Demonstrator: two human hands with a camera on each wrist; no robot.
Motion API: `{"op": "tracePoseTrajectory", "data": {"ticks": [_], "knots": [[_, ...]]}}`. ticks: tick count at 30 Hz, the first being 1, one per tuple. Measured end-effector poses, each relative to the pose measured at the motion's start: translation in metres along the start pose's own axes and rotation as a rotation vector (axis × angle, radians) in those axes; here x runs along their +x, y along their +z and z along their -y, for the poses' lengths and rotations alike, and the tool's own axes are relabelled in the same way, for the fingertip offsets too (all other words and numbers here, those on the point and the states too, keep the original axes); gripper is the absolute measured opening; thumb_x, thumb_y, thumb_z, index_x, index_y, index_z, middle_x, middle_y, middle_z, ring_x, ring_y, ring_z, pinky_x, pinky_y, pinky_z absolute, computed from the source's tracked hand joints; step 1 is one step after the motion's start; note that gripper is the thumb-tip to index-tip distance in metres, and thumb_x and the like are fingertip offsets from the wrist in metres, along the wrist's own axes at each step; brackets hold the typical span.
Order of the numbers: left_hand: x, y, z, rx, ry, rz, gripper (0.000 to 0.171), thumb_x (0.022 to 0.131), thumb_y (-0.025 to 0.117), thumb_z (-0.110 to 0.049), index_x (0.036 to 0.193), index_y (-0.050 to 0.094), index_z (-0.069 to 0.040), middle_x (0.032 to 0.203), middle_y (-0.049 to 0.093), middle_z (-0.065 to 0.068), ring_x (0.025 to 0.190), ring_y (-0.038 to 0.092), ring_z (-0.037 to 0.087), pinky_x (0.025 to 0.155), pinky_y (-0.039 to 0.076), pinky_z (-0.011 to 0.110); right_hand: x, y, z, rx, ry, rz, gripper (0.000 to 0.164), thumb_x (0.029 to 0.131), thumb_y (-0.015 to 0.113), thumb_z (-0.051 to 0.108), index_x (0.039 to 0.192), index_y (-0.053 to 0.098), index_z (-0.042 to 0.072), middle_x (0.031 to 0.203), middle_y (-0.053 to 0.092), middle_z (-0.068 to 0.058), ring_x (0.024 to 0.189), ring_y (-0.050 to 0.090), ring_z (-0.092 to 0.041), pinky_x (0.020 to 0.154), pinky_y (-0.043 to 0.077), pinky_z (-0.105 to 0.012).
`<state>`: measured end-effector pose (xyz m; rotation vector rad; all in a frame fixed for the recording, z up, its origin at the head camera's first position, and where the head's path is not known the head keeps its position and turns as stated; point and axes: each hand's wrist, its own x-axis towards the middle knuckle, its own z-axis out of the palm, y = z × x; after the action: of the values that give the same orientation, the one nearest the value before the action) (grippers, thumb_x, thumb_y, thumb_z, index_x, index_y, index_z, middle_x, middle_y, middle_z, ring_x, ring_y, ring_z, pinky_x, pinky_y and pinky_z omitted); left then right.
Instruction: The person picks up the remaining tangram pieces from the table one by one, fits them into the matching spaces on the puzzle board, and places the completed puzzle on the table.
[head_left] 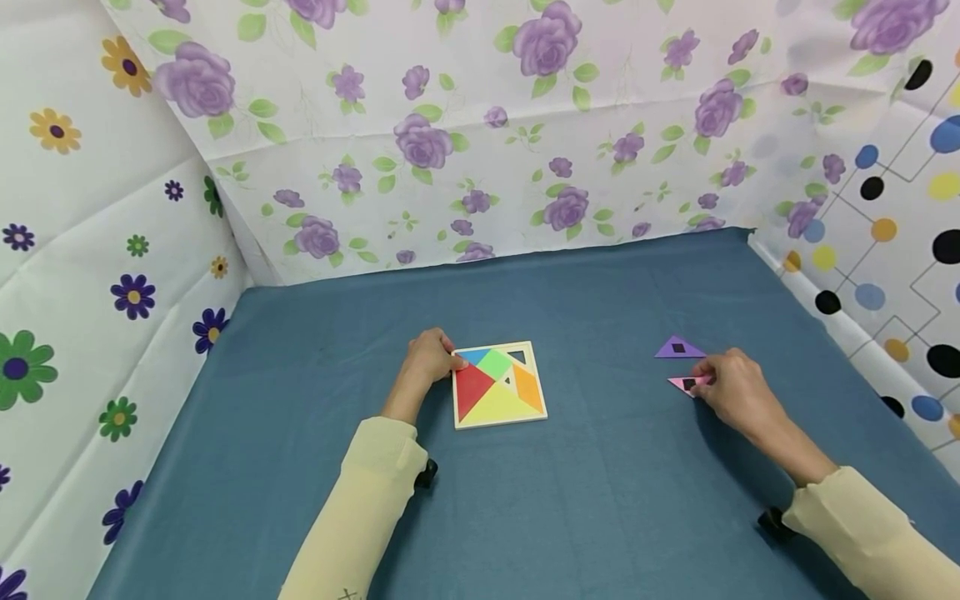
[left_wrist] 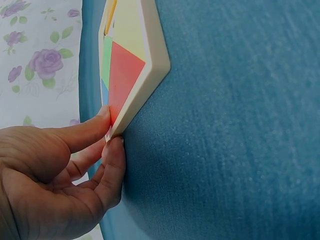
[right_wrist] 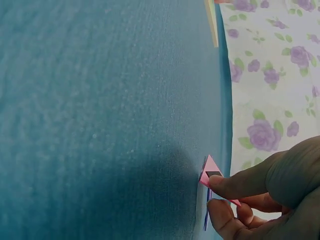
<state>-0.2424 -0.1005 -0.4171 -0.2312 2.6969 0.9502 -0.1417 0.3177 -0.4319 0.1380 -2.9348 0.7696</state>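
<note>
Your left hand (head_left: pixel 429 357) pinches tangram tray (left_wrist: pixel 157 55) by its far-left corner, tray on blue cloth (head_left: pixel 592 500) | your right hand (head_left: pixel 735 387) pinches pink triangle (head_left: pixel 682 382), near purple triangle (head_left: pixel 678 347), well right of tray

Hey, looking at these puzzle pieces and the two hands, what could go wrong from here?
The right hand pinches the small pink triangle, which might slip and drop onto the blue cloth. The purple triangle lies close by, so that hand could knock it. The left hand grips the puzzle tray at one corner; a tug might tilt it and shift the red piece.
</note>
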Motion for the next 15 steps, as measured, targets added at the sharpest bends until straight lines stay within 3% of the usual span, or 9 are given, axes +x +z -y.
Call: {"op": "tracePoseTrajectory", "data": {"ticks": [7, 15], "knots": [[-0.0006, 0.0001, -0.0005, 0.005, -0.003, 0.0, 0.028, 0.091, 0.082, -0.017, 0.107, 0.063, -0.003, 0.105, 0.059, 0.016, 0.109, 0.053, 0.028, 0.078, 0.051, 0.036, -0.0032, -0.0037, -0.0002, 0.023, -0.04, -0.024, 0.009, 0.088, 0.069, -0.013, 0.095, 0.075, -0.011, 0.084, 0.07, -0.018, 0.065, 0.054, -0.02, 0.051, 0.043, -0.03], [0.0001, 0.0001, -0.0017, 0.003, -0.011, 0.004, 0.025, 0.092, 0.08, -0.015, 0.107, 0.064, -0.003, 0.107, 0.059, 0.017, 0.11, 0.053, 0.028, 0.078, 0.052, 0.034, -0.0082, -0.0043, 0.0011, 0.002, -0.048, -0.03, 0.008, 0.091, 0.068, -0.011, 0.094, 0.076, -0.009, 0.083, 0.064, -0.015, 0.07, 0.053, -0.023, 0.056, 0.043, -0.033]]}}
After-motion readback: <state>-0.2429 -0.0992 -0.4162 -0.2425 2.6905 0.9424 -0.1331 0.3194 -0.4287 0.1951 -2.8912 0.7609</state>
